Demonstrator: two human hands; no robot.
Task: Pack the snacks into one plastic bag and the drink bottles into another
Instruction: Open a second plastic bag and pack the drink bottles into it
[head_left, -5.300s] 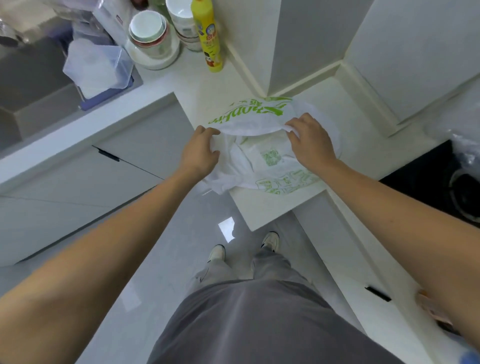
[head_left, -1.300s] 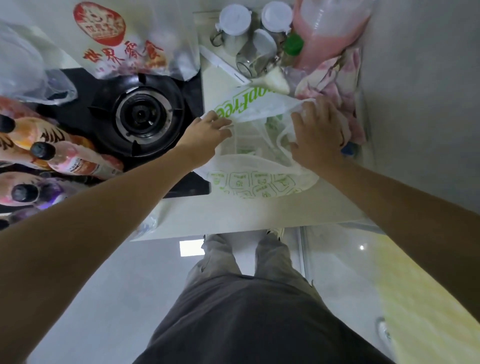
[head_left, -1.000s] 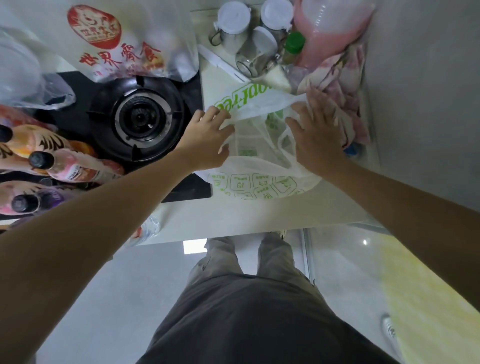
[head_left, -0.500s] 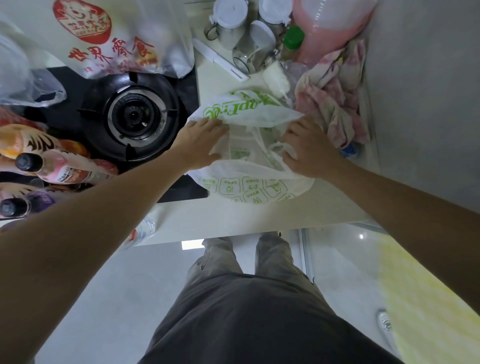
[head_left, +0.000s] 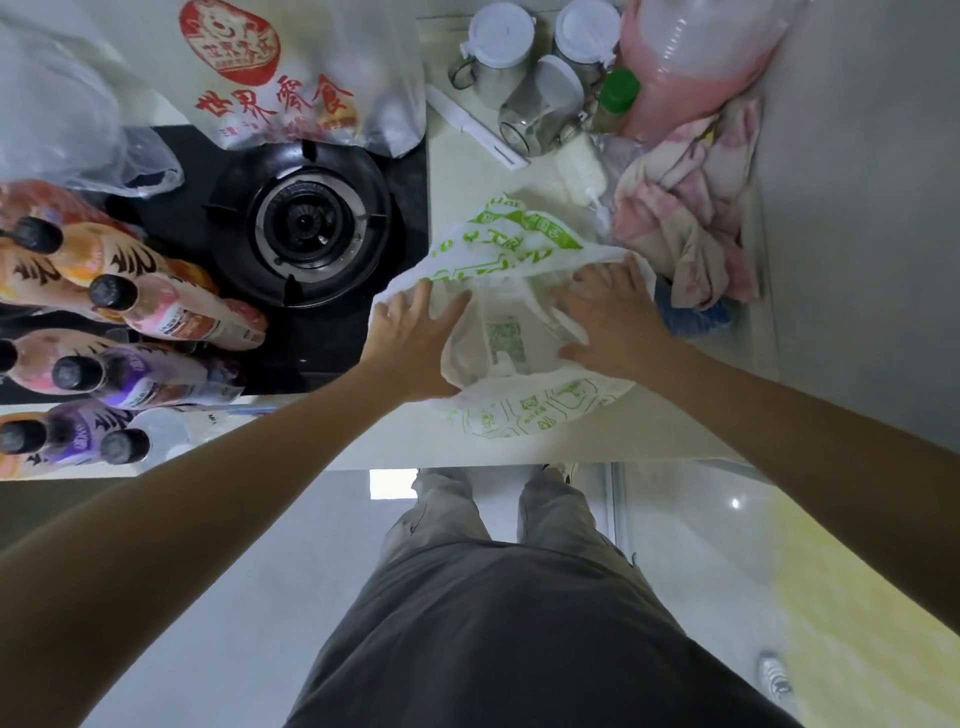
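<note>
While both flat, unclenched hands, left hand (head_left: 415, 332) and right hand (head_left: 613, 317), spread the plastic bag (head_left: 519, 364) mid-frame on the worktop (head_left: 649, 431), widening its mouth fully looks wise.

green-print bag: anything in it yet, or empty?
Looks empty: the bag lies flat on the counter under both spread hands, left and right, with no bulge.

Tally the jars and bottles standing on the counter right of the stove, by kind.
White-lidded jars: 3
Green-capped bottle: 1
Large pink bottle: 1
White squeeze bottle: 1
Total: 6
</note>
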